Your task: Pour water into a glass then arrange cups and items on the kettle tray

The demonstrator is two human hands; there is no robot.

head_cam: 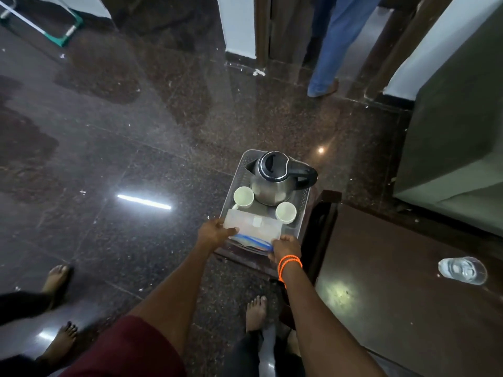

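Note:
A grey tray (301, 202) holds a steel kettle (272, 183) with a black lid and handle at its far end. Two white cups stand in front of the kettle, one at the left (243, 197) and one at the right (285, 212). Across the tray's near end lies a flat translucent box (253, 223) above a blue-edged packet (251, 240). My left hand (215, 231) grips the box's left end. My right hand (285, 247), with orange wrist bands, holds the right end at the packet. A glass of water (462, 270) stands on the dark wooden table (394, 281) to the right.
The tray rests on a low dark stand (321, 229) beside the table. A person in blue trousers (329, 50) stands at the back by a doorway. Bare feet (58, 278) of another person are at the left. A grey cabinet (457, 131) is at the right.

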